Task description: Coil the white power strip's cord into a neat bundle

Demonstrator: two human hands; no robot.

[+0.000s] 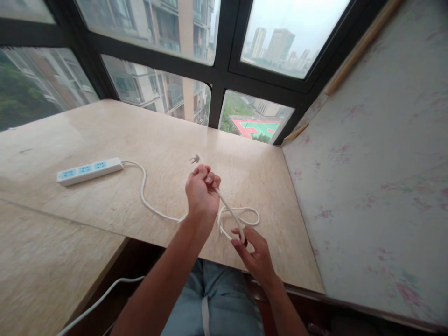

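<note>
A white power strip (89, 170) with blue sockets lies on the beige stone sill (147, 135) at the left. Its white cord (145, 198) curves across the sill to my hands and forms loose loops (245, 213) between them. My left hand (201, 191) is closed around the cord's plug end, and the metal plug prongs (195, 159) stick out above the fist. My right hand (254, 252) pinches the cord lower down, near the sill's front edge. The cord runs taut between the two hands.
Dark-framed windows (224, 70) stand behind the sill, overlooking buildings. A floral-papered wall (378, 163) closes the right side. A lower wooden surface (42, 266) sits at the left front. Another white cable (101, 296) hangs below the sill beside my jeans (217, 298).
</note>
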